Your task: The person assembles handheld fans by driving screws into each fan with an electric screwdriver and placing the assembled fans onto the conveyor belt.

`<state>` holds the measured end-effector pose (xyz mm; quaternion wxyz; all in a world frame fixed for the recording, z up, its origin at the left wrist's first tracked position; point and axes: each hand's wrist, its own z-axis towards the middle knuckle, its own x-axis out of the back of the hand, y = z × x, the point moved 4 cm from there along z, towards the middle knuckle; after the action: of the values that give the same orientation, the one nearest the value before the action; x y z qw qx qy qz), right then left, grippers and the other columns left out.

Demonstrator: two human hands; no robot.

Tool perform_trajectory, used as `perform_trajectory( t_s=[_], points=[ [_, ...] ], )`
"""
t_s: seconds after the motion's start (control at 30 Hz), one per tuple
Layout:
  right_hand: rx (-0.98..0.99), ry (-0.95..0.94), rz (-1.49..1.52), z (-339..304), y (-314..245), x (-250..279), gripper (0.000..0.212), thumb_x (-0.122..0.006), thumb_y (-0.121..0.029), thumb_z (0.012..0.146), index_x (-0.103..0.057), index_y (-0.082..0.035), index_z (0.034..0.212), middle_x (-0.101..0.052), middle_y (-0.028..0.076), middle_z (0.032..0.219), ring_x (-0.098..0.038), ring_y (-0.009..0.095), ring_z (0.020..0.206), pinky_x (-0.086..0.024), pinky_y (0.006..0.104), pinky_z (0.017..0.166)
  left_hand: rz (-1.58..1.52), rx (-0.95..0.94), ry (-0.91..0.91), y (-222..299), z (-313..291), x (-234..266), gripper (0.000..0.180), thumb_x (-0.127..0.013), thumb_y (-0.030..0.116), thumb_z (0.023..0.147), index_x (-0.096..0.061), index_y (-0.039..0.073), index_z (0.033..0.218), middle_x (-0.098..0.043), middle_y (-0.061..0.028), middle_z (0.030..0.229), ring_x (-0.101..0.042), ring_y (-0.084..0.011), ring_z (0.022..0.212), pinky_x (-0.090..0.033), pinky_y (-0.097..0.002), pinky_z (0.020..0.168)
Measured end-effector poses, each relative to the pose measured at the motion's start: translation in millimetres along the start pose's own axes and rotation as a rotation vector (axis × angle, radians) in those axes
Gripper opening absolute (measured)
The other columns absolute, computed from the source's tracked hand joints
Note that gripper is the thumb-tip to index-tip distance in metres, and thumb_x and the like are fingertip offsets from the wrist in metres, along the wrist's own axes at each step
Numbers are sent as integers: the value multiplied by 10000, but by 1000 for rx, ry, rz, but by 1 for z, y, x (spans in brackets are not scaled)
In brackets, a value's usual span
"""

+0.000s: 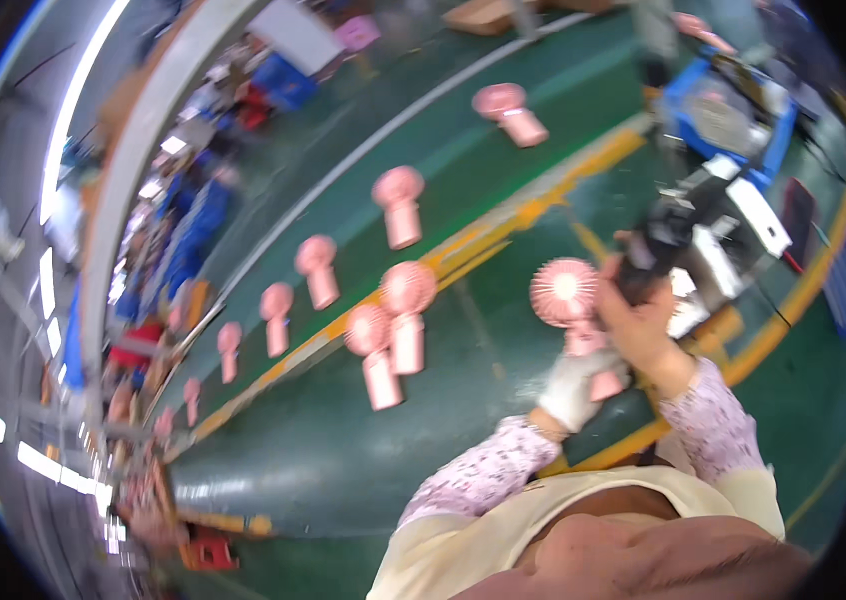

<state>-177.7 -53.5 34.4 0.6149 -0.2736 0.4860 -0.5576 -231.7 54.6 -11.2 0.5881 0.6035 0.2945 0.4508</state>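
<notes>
Pink fan point(564, 292) was held low over the right part of the green worktop point(293, 455), round head up, handle angled down twd the person. L hand point(575, 390), in a white glove, was closed round the handle, whose end showed past the fingers. R hand point(648, 325) was just beside the fan head, partly curled, w/ a dark tool point(658, 240) seemingly in its grip (blurry there, so couldn't tell exactly how far it was closed, or if it touched the fan).

Left of that, two more pink fans point(408, 290) lay side by side on the worktop, heads nr the yellow stripe point(598, 155). Beyond the stripe, a row of other fans point(399, 205) lay spaced out on a green belt point(453, 165), heads mostly pointing away. To the right, past the R hand, were white blocks point(761, 220), w/ a blue basket point(783, 140) farther back. Sleeves point(483, 465) were pale w/ a small dark pattern.
</notes>
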Motion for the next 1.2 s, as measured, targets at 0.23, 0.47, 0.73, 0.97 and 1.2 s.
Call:
perform_trajectory(
  t_s=[0.23,0.47,0.73,0.97,1.2],
  points=[
    [-87,16,-7,-20,31,31,516,-521,116,831,-363,33,1315,-539,26,924,-522,75,746,-452,194,656,-1163,545,264,-11,4,-29,167,-570,-11,757,-498,71,883,-535,-53,688,-540,-179,569,-422,-311,484],
    [100,-156,34,-8,8,-3,515,-482,115,825,-312,55,1307,-514,57,902,-485,99,692,-425,231,683,-1156,600,170,0,-5,-4,124,-569,-21,765,-536,53,860,-549,-66,680,-543,-185,547,-429,-315,475],
    [189,134,-250,-4,-5,40,421,-578,94,822,-474,31,1225,-614,116,1010,-598,129,769,-504,245,676,-1431,641,95,2,-4,-14,125,-576,29,797,-504,98,872,-528,-54,707,-520,-176,575,-430,-299,507],
    [263,281,-417,20,-31,45,193,-626,-64,866,-564,14,1031,-621,40,896,-585,83,755,-475,204,683,-1510,605,-18,1,-5,-21,122,-580,69,816,-472,120,843,-503,-11,732,-494,-128,606,-422,-268,531],
    [-64,245,-51,6,-39,0,149,-576,-1,850,-543,-33,991,-555,-3,797,-528,76,651,-446,217,575,-785,400,-55,-23,-17,-9,306,-600,-93,759,-537,9,1041,-564,-66,914,-602,-168,826,-529,-310,703]
  ],
)
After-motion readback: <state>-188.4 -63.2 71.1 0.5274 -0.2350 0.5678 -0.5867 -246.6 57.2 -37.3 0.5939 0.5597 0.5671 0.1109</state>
